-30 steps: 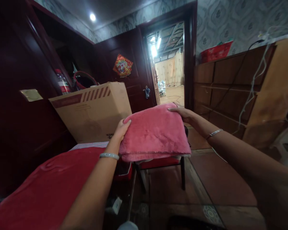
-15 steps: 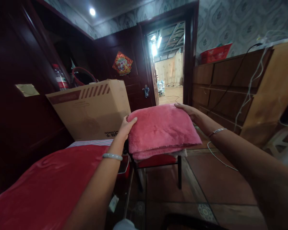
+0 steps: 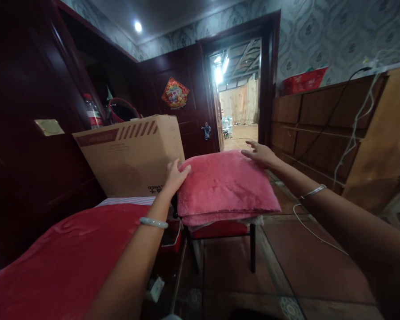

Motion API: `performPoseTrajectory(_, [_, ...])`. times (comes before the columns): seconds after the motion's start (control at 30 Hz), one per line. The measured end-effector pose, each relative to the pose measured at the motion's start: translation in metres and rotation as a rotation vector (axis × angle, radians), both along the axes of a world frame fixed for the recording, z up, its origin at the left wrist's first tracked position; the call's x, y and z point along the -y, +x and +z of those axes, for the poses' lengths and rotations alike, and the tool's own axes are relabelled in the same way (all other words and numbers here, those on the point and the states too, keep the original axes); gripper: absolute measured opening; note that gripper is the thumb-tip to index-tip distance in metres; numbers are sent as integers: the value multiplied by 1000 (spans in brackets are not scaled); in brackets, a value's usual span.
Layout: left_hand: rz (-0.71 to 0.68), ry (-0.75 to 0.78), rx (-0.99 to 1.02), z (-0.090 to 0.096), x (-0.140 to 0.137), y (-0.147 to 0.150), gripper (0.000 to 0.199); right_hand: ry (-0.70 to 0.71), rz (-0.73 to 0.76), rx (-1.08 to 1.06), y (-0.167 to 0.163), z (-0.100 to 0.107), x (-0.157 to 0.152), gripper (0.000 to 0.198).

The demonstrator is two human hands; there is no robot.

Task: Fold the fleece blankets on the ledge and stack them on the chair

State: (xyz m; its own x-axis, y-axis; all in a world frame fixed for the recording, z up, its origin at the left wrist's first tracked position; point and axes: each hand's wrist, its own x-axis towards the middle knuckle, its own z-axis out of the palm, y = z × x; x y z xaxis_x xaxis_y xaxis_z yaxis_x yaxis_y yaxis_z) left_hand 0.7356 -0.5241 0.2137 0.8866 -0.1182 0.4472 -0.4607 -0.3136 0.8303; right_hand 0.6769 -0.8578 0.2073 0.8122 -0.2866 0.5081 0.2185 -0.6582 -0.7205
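Observation:
A folded pink plush blanket (image 3: 226,186) lies on a chair with a red seat (image 3: 220,230) and dark legs. Some whitish cloth pokes out beneath its lower fold. At the blanket's upper left corner is my left hand (image 3: 177,178), thumb over the edge and fingers apart. My right hand (image 3: 259,154) is at the upper right corner, its fingers spread and partly raised off the cloth. Neither hand grips the blanket.
To the left, a red cover (image 3: 73,249) lies over a surface, with a large cardboard box (image 3: 130,155) behind it. Wooden drawers (image 3: 330,120) line the right wall, topped by a red basket (image 3: 303,81). A white cable (image 3: 316,233) trails on the tiled floor.
Both hands have let go of the blanket's upper corners, and their fingers have opened. The blanket stays on the chair. The view has shifted slightly.

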Motion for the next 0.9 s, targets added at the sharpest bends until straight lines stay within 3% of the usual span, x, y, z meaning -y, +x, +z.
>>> performPoseTrajectory(0.1, [-6, 278, 351, 13, 17, -12, 62, -338, -41, 150, -2, 19, -27, 60])
performPoseTrajectory(0.17, [-50, 441, 474, 11, 30, -20, 70, -488, -7, 180, 0, 21, -47, 62])
performPoseTrajectory(0.33, [-47, 747, 405, -25, 42, -20, 84, -696, 78, -17, 11, -15, -70, 67])
performPoseTrajectory(0.47, [-31, 803, 416, -39, 40, -15, 87, -730, 52, -25, 13, -31, -68, 68])
performPoseTrajectory(0.7, [-107, 857, 444, -26, 21, -24, 81, -720, 52, -21, 10, -27, -69, 64])
performPoseTrajectory(0.8, [-94, 868, 505, -43, -8, -43, 72, -709, 61, -7, 11, -32, -68, 63])
performPoseTrajectory(0.9, [-114, 910, 509, -75, -54, -73, 65, -641, 80, -4, 13, -37, -64, 61])
